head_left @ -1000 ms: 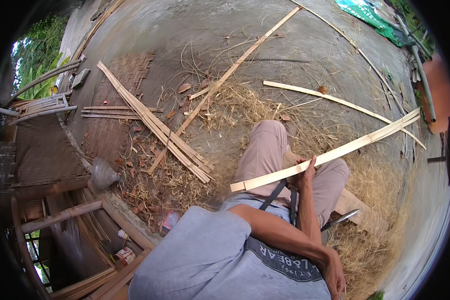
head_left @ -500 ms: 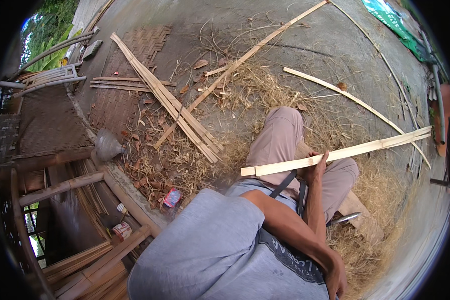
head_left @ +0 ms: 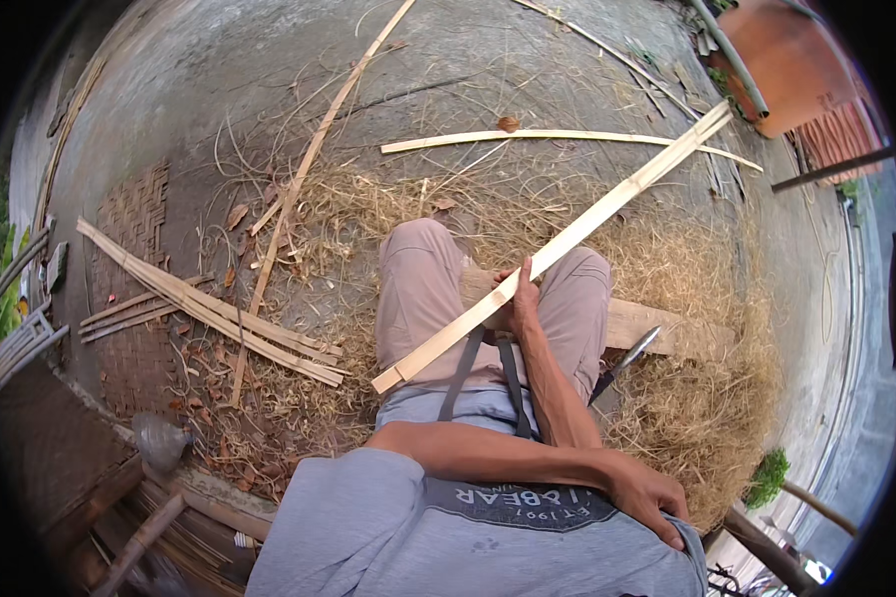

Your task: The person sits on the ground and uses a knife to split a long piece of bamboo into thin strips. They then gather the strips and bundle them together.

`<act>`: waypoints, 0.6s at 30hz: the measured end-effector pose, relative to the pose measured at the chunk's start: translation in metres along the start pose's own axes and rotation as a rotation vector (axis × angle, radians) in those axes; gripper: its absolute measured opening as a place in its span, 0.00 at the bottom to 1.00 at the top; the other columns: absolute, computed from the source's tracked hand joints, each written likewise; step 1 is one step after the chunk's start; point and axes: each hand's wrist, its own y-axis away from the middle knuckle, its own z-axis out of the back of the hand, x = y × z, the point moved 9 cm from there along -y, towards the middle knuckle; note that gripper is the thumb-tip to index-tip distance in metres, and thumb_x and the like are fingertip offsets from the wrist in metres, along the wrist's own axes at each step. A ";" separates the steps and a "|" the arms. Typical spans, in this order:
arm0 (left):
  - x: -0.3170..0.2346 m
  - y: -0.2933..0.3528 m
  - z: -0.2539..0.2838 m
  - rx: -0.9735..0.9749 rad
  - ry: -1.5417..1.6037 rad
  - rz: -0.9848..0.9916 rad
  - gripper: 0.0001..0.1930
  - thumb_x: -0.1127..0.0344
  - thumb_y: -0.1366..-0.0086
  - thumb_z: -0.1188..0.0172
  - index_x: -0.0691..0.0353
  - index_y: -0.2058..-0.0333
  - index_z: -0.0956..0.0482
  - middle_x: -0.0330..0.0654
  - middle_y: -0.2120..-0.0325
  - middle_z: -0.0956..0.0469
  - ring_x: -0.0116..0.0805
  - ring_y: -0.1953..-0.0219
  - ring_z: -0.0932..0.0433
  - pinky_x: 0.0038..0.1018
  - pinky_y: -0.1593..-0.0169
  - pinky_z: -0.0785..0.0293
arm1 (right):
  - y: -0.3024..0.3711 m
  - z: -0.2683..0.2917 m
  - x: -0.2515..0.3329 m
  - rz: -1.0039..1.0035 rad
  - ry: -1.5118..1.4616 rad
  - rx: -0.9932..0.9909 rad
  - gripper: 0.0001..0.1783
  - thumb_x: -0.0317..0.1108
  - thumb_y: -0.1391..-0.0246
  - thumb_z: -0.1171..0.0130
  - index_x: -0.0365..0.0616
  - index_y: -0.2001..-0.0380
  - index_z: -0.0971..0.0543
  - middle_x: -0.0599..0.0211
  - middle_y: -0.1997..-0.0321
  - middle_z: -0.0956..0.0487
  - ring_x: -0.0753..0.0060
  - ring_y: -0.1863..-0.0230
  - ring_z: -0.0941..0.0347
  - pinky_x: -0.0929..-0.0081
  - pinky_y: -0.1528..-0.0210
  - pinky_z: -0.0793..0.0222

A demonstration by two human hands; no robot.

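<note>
My right hand (head_left: 520, 296) is closed around a bundle of long, flat, pale bamboo strips (head_left: 592, 214), held slanting across my lap. Their near end lies over my left thigh, and the far end rises past my right knee. Crossing over my right forearm, my left arm reaches to the right side of my body. There my left hand (head_left: 652, 495) has its fingers bent on the cloth of my grey shirt (head_left: 488, 557); some fingertips are hidden. Beside my right thigh is a knife (head_left: 629, 363) with a dark handle, near a wooden board (head_left: 672, 328).
Thin bamboo shavings (head_left: 687, 408) cover the ground around my legs. More split strips (head_left: 209, 306) lie at the left by a woven mat (head_left: 134, 249). A long strip (head_left: 319, 149) and a curved one (head_left: 567, 133) lie ahead. A plastic bottle (head_left: 159, 441) stands at the lower left.
The view has turned, so the surroundings sit further left and my legs upright. The bamboo strips now slant more steeply, still in my right hand. My left hand stays at the shirt's right side.
</note>
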 end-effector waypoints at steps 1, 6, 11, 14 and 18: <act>0.010 0.005 0.002 0.027 -0.039 0.089 0.20 0.56 0.25 0.42 0.72 0.54 0.20 0.45 0.68 0.16 0.25 0.63 0.25 0.30 0.58 0.28 | 0.008 -0.004 0.001 -0.066 -0.002 0.001 0.41 0.75 0.40 0.51 0.41 0.63 0.21 0.60 0.69 0.18 0.66 0.68 0.18 0.67 0.60 0.19; -0.029 0.075 0.068 -0.476 -0.381 0.103 0.16 0.57 0.27 0.40 0.64 0.51 0.17 0.47 0.52 0.17 0.38 0.47 0.21 0.33 0.44 0.27 | 0.071 0.001 0.028 -0.174 -0.035 0.124 0.39 0.67 0.33 0.52 0.35 0.56 0.21 0.52 0.59 0.17 0.62 0.61 0.17 0.67 0.58 0.17; -0.090 0.296 0.160 -1.426 -1.408 0.726 0.24 0.48 0.36 0.34 0.61 0.50 0.17 0.48 0.50 0.20 0.50 0.41 0.26 0.45 0.34 0.38 | 0.135 0.022 0.111 -0.124 0.422 0.480 0.31 0.56 0.30 0.49 0.32 0.56 0.20 0.55 0.63 0.16 0.66 0.61 0.16 0.72 0.61 0.17; -0.061 0.363 0.163 -1.213 -1.728 0.963 0.30 0.41 0.38 0.35 0.61 0.49 0.18 0.46 0.52 0.19 0.50 0.32 0.35 0.52 0.26 0.60 | 0.086 0.032 0.182 0.083 0.459 0.308 0.25 0.50 0.29 0.47 0.33 0.59 0.19 0.60 0.68 0.15 0.71 0.65 0.16 0.73 0.64 0.18; -0.035 0.356 0.165 -0.892 -1.720 1.129 0.31 0.36 0.40 0.37 0.58 0.51 0.16 0.41 0.54 0.18 0.47 0.26 0.44 0.54 0.24 0.78 | -0.022 0.043 0.258 0.509 0.670 -0.036 0.21 0.44 0.33 0.42 0.31 0.60 0.19 0.52 0.66 0.16 0.64 0.66 0.18 0.67 0.59 0.23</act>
